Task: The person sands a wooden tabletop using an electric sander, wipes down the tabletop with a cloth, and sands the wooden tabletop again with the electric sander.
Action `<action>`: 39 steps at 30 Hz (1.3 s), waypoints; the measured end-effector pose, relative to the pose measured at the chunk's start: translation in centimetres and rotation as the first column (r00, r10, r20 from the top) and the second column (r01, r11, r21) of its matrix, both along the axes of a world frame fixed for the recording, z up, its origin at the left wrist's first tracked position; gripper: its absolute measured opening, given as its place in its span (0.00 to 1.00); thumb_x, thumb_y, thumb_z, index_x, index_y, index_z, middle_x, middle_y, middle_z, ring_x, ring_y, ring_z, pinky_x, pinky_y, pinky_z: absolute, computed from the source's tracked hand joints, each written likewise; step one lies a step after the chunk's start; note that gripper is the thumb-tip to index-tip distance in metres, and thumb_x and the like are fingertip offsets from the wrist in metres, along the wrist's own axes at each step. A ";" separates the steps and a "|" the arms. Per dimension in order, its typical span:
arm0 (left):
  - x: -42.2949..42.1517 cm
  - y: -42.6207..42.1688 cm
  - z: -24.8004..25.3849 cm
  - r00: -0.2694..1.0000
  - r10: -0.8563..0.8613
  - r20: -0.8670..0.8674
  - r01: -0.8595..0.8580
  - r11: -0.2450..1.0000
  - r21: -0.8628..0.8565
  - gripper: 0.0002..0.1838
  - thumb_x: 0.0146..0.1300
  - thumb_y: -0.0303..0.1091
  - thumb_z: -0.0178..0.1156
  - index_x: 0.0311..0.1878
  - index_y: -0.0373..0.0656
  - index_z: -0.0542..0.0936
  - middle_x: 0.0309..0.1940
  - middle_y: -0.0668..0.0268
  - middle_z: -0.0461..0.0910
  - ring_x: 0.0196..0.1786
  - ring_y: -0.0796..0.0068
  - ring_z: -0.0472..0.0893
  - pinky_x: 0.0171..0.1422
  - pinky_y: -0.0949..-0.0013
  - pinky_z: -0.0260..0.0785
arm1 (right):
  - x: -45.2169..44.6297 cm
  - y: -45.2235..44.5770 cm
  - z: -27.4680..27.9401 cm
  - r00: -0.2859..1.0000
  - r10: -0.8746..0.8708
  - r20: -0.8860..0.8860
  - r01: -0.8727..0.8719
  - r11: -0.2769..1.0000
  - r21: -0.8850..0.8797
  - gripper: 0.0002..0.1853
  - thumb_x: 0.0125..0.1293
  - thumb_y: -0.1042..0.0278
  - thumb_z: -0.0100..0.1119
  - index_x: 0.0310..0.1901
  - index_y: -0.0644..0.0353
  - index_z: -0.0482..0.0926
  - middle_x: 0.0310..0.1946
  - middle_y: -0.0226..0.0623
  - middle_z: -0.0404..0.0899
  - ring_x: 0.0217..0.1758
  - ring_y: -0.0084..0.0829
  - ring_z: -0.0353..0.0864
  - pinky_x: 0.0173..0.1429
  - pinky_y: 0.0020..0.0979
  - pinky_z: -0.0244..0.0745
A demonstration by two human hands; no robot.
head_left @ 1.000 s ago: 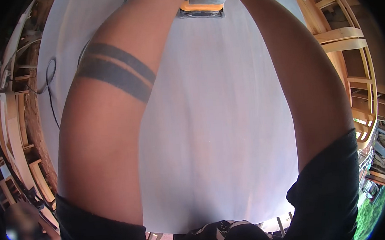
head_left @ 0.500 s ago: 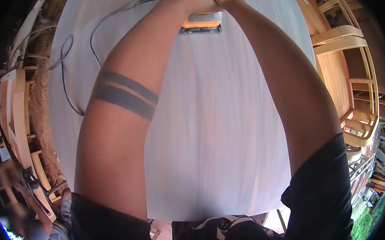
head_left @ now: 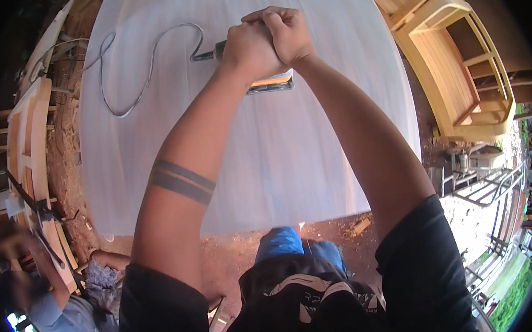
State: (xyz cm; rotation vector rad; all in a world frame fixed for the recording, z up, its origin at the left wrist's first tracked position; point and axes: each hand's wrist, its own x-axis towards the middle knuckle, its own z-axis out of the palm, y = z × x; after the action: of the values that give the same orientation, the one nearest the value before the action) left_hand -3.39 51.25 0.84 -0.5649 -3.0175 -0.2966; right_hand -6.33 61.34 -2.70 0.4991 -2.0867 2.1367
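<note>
Head view: left hand [head_left: 250, 47] closed over orange sander [head_left: 272, 81] on tabletop [head_left: 290, 158], right hand [head_left: 291, 36] clasped onto left hand; lettering on black shirt [head_left: 261, 311] unreadable.

- Left arm [head_left: 183, 172]: extended forward, two dark bands encircling the forearm.
- Right arm [head_left: 365, 134]: extended forward, converging with the left.
- Left hand [head_left: 250, 48]: back uppermost, fingers largely hidden.
- Right hand [head_left: 292, 37]: touching and partly overlapping the left hand.

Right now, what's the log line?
left hand: on sander, grip hidden | right hand: overlapping left hand | sander: on tabletop | cord: curving across tabletop, left side
</note>
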 end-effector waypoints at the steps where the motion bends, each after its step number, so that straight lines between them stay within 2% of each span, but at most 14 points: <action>1: 2.2 0.2 -0.1 0.998 -0.039 -0.044 0.040 0.999 0.035 0.14 0.46 0.42 0.64 0.34 0.44 0.82 0.28 0.59 0.85 0.32 0.59 0.85 0.37 0.58 0.78 | 2.0 0.2 -0.2 1.000 -0.002 0.020 0.003 1.000 -0.014 0.19 0.61 0.65 0.46 0.36 0.65 0.87 0.31 0.43 0.86 0.35 0.29 0.81 0.49 0.31 0.76; 4: 8.4 1.1 0.4 1.000 -0.018 -0.011 0.018 1.000 0.011 0.13 0.46 0.40 0.63 0.34 0.44 0.81 0.28 0.60 0.85 0.32 0.60 0.85 0.37 0.58 0.78 | 8.2 0.9 -0.3 1.000 -0.020 0.010 0.020 1.000 -0.013 0.18 0.61 0.65 0.46 0.36 0.65 0.87 0.32 0.44 0.87 0.37 0.30 0.82 0.49 0.31 0.76; 9: 18.1 1.3 1.5 0.999 -0.008 0.043 0.006 0.999 0.043 0.14 0.47 0.40 0.63 0.37 0.44 0.81 0.30 0.57 0.85 0.35 0.58 0.86 0.40 0.57 0.79 | 17.9 1.0 -0.3 1.000 0.010 -0.019 -0.010 1.000 -0.027 0.17 0.61 0.67 0.46 0.36 0.65 0.86 0.34 0.47 0.86 0.41 0.40 0.82 0.51 0.35 0.76; 12: 23.2 1.0 1.6 0.998 0.016 0.066 -0.021 0.997 0.080 0.19 0.45 0.43 0.67 0.40 0.44 0.81 0.33 0.57 0.85 0.37 0.55 0.85 0.41 0.55 0.78 | 23.5 0.8 0.6 0.999 -0.020 -0.051 0.021 1.000 0.022 0.16 0.61 0.68 0.47 0.35 0.64 0.86 0.35 0.46 0.86 0.42 0.40 0.82 0.52 0.36 0.75; 13: 24.8 0.7 1.4 1.000 -0.001 0.025 -0.003 0.990 0.143 0.19 0.46 0.42 0.67 0.41 0.44 0.81 0.34 0.57 0.85 0.38 0.55 0.85 0.40 0.55 0.78 | 25.0 0.6 0.8 0.999 -0.010 -0.045 0.012 0.999 0.032 0.15 0.61 0.69 0.47 0.35 0.64 0.86 0.35 0.45 0.86 0.42 0.42 0.81 0.53 0.37 0.74; 16: 28.7 0.5 1.3 1.000 -0.004 0.022 0.001 0.992 0.126 0.18 0.46 0.42 0.67 0.41 0.45 0.81 0.35 0.58 0.85 0.39 0.56 0.85 0.40 0.55 0.78 | 29.0 0.4 1.0 0.999 0.009 -0.052 -0.007 0.999 0.039 0.15 0.61 0.70 0.46 0.36 0.64 0.85 0.36 0.45 0.86 0.42 0.43 0.80 0.54 0.38 0.74; 17: 29.7 0.2 1.2 0.995 -0.014 0.100 0.005 0.996 0.088 0.18 0.47 0.42 0.66 0.41 0.45 0.81 0.35 0.58 0.85 0.40 0.57 0.85 0.40 0.55 0.78 | 30.1 0.4 0.9 0.996 0.007 -0.086 -0.003 0.999 0.045 0.15 0.62 0.71 0.46 0.37 0.64 0.85 0.37 0.45 0.86 0.42 0.43 0.80 0.53 0.37 0.74; 21: 33.0 0.5 2.1 0.992 0.002 0.126 -0.019 0.991 0.130 0.19 0.47 0.42 0.67 0.43 0.45 0.80 0.37 0.58 0.85 0.41 0.56 0.84 0.43 0.55 0.78 | 33.2 0.7 1.1 0.998 0.032 -0.052 -0.031 0.999 0.022 0.14 0.62 0.72 0.47 0.36 0.65 0.84 0.37 0.45 0.86 0.42 0.43 0.80 0.54 0.37 0.73; 24: 33.5 0.2 2.3 0.991 0.033 0.133 -0.049 0.992 0.119 0.21 0.47 0.43 0.67 0.45 0.44 0.79 0.39 0.57 0.84 0.42 0.56 0.84 0.45 0.54 0.78 | 33.8 0.2 1.6 0.997 0.019 -0.078 -0.017 1.000 0.019 0.13 0.61 0.72 0.47 0.36 0.65 0.84 0.37 0.44 0.86 0.42 0.43 0.80 0.55 0.38 0.73; 25: 33.4 0.1 2.4 0.985 0.050 0.165 -0.067 0.993 0.096 0.23 0.47 0.43 0.68 0.46 0.43 0.78 0.40 0.56 0.84 0.43 0.54 0.84 0.46 0.53 0.78 | 33.8 0.1 1.9 0.999 0.032 -0.025 -0.032 0.999 0.000 0.13 0.61 0.73 0.47 0.36 0.64 0.84 0.37 0.44 0.86 0.42 0.44 0.79 0.55 0.38 0.72; 29: 31.8 -1.2 2.4 0.993 0.060 0.105 -0.073 0.990 0.120 0.23 0.46 0.43 0.68 0.45 0.43 0.79 0.39 0.56 0.84 0.42 0.54 0.84 0.45 0.53 0.78 | 31.8 -1.3 1.7 0.999 0.036 -0.041 -0.036 0.999 0.005 0.13 0.60 0.73 0.47 0.35 0.64 0.84 0.37 0.44 0.86 0.42 0.45 0.79 0.55 0.38 0.72; 35: 25.2 -2.9 1.7 0.999 0.029 0.019 -0.032 0.983 0.179 0.20 0.47 0.42 0.66 0.42 0.43 0.79 0.35 0.56 0.85 0.38 0.52 0.85 0.41 0.52 0.78 | 24.8 -3.4 0.3 0.999 0.035 -0.019 -0.035 0.999 -0.029 0.13 0.61 0.72 0.47 0.34 0.64 0.85 0.37 0.44 0.86 0.43 0.44 0.78 0.53 0.38 0.73; 37: 22.2 -3.1 1.9 0.999 0.034 0.031 -0.038 0.985 0.166 0.19 0.47 0.41 0.66 0.41 0.42 0.79 0.34 0.57 0.85 0.37 0.53 0.85 0.41 0.53 0.78 | 21.7 -4.3 -0.7 0.999 0.041 0.025 -0.038 0.994 -0.104 0.14 0.61 0.71 0.47 0.35 0.64 0.85 0.37 0.44 0.86 0.43 0.43 0.78 0.52 0.38 0.74; 39: 18.8 -3.4 2.2 0.995 0.038 0.096 -0.053 0.986 0.159 0.18 0.46 0.40 0.65 0.40 0.42 0.79 0.33 0.57 0.85 0.36 0.54 0.85 0.40 0.54 0.78 | 18.7 -4.2 -0.1 1.000 0.026 -0.005 -0.027 0.998 -0.049 0.14 0.61 0.71 0.47 0.35 0.64 0.85 0.37 0.43 0.86 0.43 0.42 0.79 0.52 0.37 0.74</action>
State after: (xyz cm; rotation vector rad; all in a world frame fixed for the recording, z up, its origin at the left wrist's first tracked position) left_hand 15.37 47.83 3.09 -0.4809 -3.0511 -0.5732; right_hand 12.33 57.11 -2.84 0.5279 -2.0310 2.1937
